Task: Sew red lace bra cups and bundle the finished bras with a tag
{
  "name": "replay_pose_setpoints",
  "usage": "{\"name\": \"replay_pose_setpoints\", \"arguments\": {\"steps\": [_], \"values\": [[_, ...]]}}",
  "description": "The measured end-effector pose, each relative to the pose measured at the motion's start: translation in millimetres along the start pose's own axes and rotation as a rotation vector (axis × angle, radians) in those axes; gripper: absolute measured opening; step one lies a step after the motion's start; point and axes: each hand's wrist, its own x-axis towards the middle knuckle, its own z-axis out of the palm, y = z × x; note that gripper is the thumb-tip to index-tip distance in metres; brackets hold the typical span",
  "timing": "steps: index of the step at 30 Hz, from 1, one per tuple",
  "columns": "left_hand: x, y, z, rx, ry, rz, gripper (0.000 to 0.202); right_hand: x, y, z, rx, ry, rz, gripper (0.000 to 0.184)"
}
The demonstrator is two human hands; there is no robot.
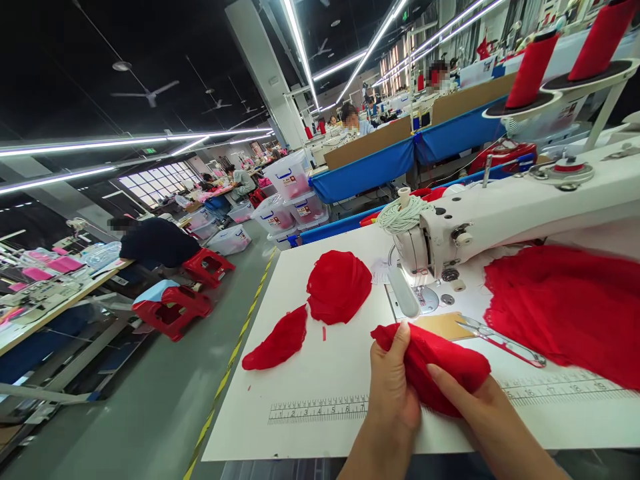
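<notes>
Both hands hold one folded piece of red fabric [450, 360] above the front of the white sewing table [310, 440]. My left hand [393, 387] pinches its left end, thumb on top. Further right, my right hand [470, 400] grips the lower edge, with its thumb along the cloth and its other fingers hidden beneath. Just behind the cloth is the needle area of a white sewing machine [480, 220]. Thread snips [505, 340] lie to the right of the fabric. A round stack of red fabric pieces [340, 287] and a curved red piece [277, 340] rest at the left.
A large heap of red fabric [575, 307] covers the table's right side. Red thread cones [533, 70] stand behind the machine. A printed ruler [320, 409] runs along the front. Clear plastic bins [287, 173], red stools [173, 307] and a seated person [157, 240] are beyond the left aisle.
</notes>
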Motion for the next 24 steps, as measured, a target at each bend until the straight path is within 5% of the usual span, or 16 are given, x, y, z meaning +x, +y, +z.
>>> {"name": "replay_pose_setpoints", "arguments": {"steps": [6, 11, 14, 24], "values": [[4.9, 10.4, -1.1, -0.027, 0.092, -0.004, 0.039, -4.1, 1.4, -9.2, -0.009, -0.074, 0.068, 0.042], [-0.8, 1.3, -9.9, 0.360, -0.062, 0.246, 0.032, 2.3, 2.1, -31.0, -0.079, -0.123, 0.186, 0.048], [-4.8, -3.8, -13.3, 0.495, -0.113, 0.297, 0.028, 4.3, 0.4, -37.5, -0.111, -0.091, 0.118, 0.050], [-8.9, -11.1, -1.6, 0.235, -0.242, 0.034, 0.035, 14.2, 7.1, -62.9, -0.082, -0.103, 0.138, 0.044]]}}
